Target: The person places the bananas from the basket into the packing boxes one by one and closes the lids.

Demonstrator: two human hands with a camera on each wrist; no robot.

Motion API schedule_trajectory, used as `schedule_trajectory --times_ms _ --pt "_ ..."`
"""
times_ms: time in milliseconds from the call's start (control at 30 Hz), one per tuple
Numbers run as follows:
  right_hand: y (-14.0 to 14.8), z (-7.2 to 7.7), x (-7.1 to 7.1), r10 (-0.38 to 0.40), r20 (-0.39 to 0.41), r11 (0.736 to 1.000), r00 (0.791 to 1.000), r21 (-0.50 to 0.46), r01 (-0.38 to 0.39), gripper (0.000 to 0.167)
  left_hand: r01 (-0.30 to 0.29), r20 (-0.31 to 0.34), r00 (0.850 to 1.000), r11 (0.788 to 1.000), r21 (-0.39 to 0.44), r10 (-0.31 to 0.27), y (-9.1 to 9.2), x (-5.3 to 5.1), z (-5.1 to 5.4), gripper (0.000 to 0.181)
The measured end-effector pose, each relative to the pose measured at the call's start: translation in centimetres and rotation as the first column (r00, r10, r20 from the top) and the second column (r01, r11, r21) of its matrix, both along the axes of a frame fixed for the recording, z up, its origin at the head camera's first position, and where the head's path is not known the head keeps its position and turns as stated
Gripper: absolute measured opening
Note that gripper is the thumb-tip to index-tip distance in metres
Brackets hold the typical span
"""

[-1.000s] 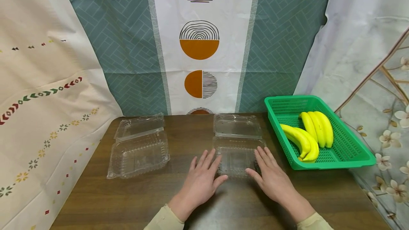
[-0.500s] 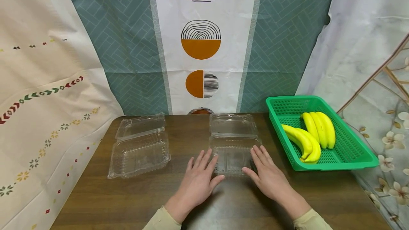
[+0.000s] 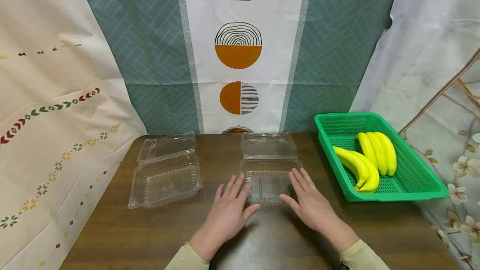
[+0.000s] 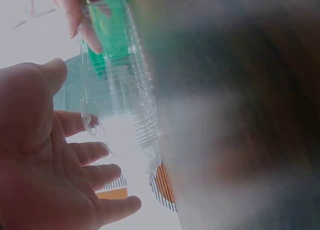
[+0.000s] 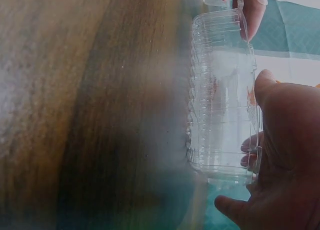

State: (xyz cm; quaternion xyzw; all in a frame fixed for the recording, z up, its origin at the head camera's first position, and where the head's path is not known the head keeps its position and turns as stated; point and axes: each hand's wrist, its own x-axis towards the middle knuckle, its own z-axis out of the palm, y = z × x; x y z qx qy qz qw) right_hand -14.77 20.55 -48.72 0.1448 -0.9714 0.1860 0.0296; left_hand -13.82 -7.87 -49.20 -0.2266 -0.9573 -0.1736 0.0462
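A clear plastic clamshell container lies unfolded on the brown table, its lid toward the back. My left hand touches its left side, fingers extended. On the opposite side, my right hand has straight fingers against the rim. The left wrist view shows the left hand's spread fingers beside the see-through wall. In the right wrist view the right thumb lies at the rim, and some fingertips show through the plastic. A second clear clamshell, also unfolded, sits apart to the left.
A green plastic basket stands at the right of the table, with two bunches of yellow bananas in it. Patterned cloths hang behind the table and along both sides.
Both hands and the clamshell between them have shifted left, toward the second clamshell. The head view has turned slightly; the basket and second clamshell stay in place on the table.
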Motion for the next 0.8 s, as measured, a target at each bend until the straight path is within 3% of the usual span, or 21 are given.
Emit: schedule_trajectory --times_ms 800 --pt "-1.9 -0.1 -1.1 0.04 0.022 0.999 0.999 -0.008 -0.04 0.087 -0.043 0.04 0.998 0.999 0.028 0.042 -1.9 0.4 0.4 0.073"
